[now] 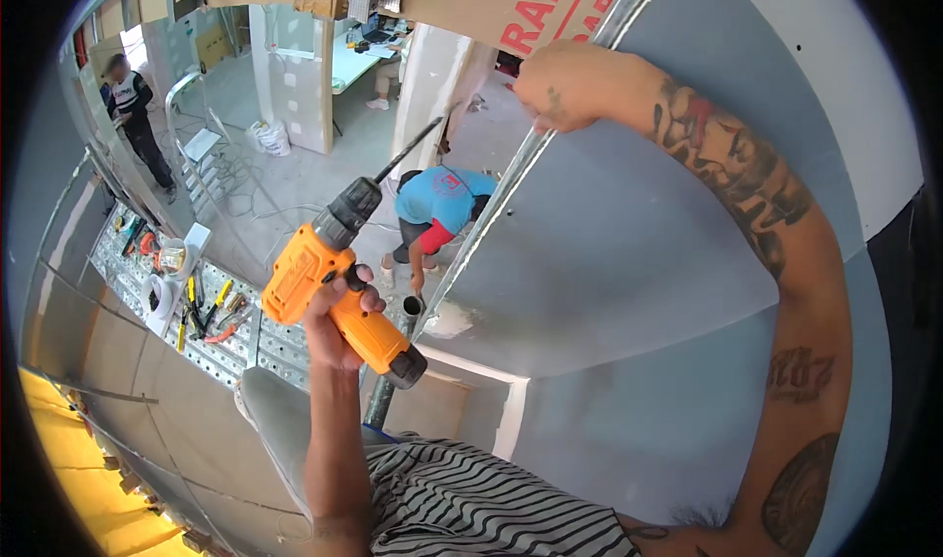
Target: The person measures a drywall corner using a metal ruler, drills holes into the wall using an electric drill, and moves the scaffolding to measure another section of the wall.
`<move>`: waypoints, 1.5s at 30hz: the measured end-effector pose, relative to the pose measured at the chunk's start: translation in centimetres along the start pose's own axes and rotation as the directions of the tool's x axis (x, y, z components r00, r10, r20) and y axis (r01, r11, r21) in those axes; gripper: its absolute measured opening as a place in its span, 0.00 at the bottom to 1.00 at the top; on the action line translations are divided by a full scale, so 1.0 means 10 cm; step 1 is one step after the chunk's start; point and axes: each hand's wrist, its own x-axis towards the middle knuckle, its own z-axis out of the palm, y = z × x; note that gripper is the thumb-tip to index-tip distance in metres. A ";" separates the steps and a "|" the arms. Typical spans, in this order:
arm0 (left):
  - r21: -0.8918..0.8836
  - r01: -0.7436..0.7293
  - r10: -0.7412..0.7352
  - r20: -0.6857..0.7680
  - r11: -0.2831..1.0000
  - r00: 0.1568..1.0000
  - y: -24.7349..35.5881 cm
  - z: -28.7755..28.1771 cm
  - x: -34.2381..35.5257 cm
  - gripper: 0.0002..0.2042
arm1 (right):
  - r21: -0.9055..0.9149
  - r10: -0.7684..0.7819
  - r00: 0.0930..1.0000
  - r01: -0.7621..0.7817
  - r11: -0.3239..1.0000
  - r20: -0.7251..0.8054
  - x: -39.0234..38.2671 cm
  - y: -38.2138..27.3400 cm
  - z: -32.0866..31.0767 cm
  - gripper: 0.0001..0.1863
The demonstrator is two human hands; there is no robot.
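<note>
My left hand (329, 333) is wrapped round the handle of an orange and black cordless drill (300, 272). A long drill bit (411, 149) sits in its chuck and points up and away to the right. My right arm reaches up and round, and my right hand (562, 87) is bent over the metal profile (511, 176) along the edge of a grey wallboard panel (629, 223). Its fingers close on that edge, with their tips partly hidden. The drill bit is apart from the panel.
Below left, a perforated metal platform (246, 346) bears pliers, other hand tools and white tubs (160, 297). A person in a blue shirt (442, 198) bends down beyond the panel edge. Farther back are a stepladder (201, 149), loose cables and a standing person (138, 115).
</note>
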 end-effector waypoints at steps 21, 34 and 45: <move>0.556 -0.190 0.205 0.036 0.809 0.978 -1.17 0.76 -0.32 0.14 | -0.280 -0.192 0.826 0.044 0.959 -0.529 -0.48 -0.03 0.59 0.15; 0.567 -0.205 0.219 0.043 0.798 0.975 -1.19 0.58 -0.28 0.15 | -0.256 -0.189 0.817 0.052 0.965 -0.544 -0.49 -0.05 0.60 0.14; 0.531 -0.235 0.236 0.067 0.814 0.969 -1.00 0.43 -0.41 0.40 | -0.274 -0.199 0.793 0.042 0.961 -0.576 -0.46 -0.03 0.62 0.14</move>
